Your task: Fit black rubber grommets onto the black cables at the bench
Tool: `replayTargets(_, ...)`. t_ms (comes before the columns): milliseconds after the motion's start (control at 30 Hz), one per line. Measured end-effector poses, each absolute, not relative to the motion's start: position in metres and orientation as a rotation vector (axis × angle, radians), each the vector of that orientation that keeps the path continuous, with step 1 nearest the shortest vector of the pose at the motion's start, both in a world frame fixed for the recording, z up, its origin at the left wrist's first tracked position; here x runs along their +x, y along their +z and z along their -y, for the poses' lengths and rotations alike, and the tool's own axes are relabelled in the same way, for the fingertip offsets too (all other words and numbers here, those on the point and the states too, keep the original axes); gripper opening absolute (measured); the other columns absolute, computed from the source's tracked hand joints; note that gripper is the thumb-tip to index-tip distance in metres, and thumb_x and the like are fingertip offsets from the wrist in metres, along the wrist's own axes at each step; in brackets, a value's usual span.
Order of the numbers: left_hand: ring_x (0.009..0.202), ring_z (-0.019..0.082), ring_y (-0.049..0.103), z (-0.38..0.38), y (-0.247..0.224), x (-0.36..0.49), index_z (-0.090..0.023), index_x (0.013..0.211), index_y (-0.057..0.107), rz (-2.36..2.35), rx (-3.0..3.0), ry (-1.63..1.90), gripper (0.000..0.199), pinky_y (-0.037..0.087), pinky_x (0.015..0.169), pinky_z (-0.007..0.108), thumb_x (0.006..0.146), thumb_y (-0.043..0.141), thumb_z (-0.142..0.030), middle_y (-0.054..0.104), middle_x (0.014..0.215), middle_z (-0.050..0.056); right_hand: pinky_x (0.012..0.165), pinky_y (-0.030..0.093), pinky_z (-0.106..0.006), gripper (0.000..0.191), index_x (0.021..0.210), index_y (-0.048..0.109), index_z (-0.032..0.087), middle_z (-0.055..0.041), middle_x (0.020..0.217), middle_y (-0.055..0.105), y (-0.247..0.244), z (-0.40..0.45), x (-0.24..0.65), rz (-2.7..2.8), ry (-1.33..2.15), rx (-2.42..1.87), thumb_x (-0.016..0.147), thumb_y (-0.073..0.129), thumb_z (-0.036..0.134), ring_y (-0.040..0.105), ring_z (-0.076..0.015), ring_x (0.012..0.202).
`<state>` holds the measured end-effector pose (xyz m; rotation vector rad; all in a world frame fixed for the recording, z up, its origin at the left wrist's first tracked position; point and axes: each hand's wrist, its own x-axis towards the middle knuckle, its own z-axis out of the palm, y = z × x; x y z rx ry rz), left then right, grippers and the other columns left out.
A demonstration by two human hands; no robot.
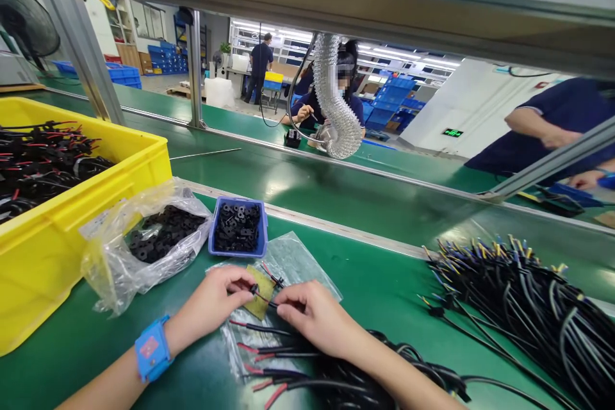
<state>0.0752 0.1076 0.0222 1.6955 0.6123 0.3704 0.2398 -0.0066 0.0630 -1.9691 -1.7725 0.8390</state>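
My left hand [225, 298], with a blue band at its wrist, pinches a small black part [254, 289]. From that part a thin red wire runs to the black cable [273, 304] pinched in my right hand [310, 314]. Beneath the fingers lie a yellowish pad [257, 311] and a clear plastic sheet [302, 259]. Another cable end with a black clip [278, 282] rests just behind. Several black cables with red ends [288, 352] lie in front of and under my right hand.
A blue tray [237, 253] and a plastic bag [115, 269] hold small black parts. At the left is a yellow bin [52, 240] of wired pieces. A large cable bundle [528, 307] lies right. Across the bench, people work near a clear hose [336, 109].
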Motion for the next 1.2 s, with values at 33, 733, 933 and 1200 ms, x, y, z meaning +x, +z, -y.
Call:
replayTargets(33,0.075,0.017,0.062,-0.106,0.024,0.076,-0.015,0.081,0.065,-0.603,1.727,0.355,0.014,0.048,0.072,0.027,0.067,0.06,-0.014,0.068,0.083,0.003,0.052,0.031,-0.02,0.017,0.074,0.068,0.018,0.0025,0.058,0.056,0.062,0.006,0.24,1.742,0.853,-1.982,0.076,0.051,0.019,0.043,-0.0111,0.053)
replayTargets(733,0.073,0.015,0.059,-0.098,0.031,0.092,-0.014,0.073,0.068,-0.159,2.118,0.545,0.009,0.044,0.073,0.024,0.071,0.066,-0.006,0.066,0.071,0.002,0.046,0.024,-0.021,0.035,0.06,0.051,0.017,0.0059,0.049,0.033,0.055,0.014,0.243,1.561,1.291,-1.731,0.083,0.042,0.041,0.03,-0.0093,0.047)
replayTargets(933,0.071,0.014,0.059,-0.09,0.026,0.097,-0.015,0.068,0.068,-0.22,2.105,0.556,0.006,0.042,0.071,0.023,0.067,0.072,-0.011,0.066,0.068,0.001,0.048,0.027,-0.022,0.033,0.052,0.04,0.019,0.0038,0.05,0.04,0.052,0.02,0.241,1.654,1.048,-1.891,0.082,0.042,0.034,0.036,-0.0104,0.049)
replayTargets(1200,0.086,0.015,0.057,-0.1,0.038,0.092,-0.021,0.072,0.067,-0.216,2.402,0.551,0.007,0.029,0.087,0.033,0.075,0.068,-0.028,0.068,0.08,-0.002,0.05,0.028,-0.021,0.032,0.053,0.044,0.018,0.0044,0.052,0.041,0.059,0.018,0.239,1.796,0.939,-1.965,0.083,0.042,0.029,0.037,-0.0102,0.051)
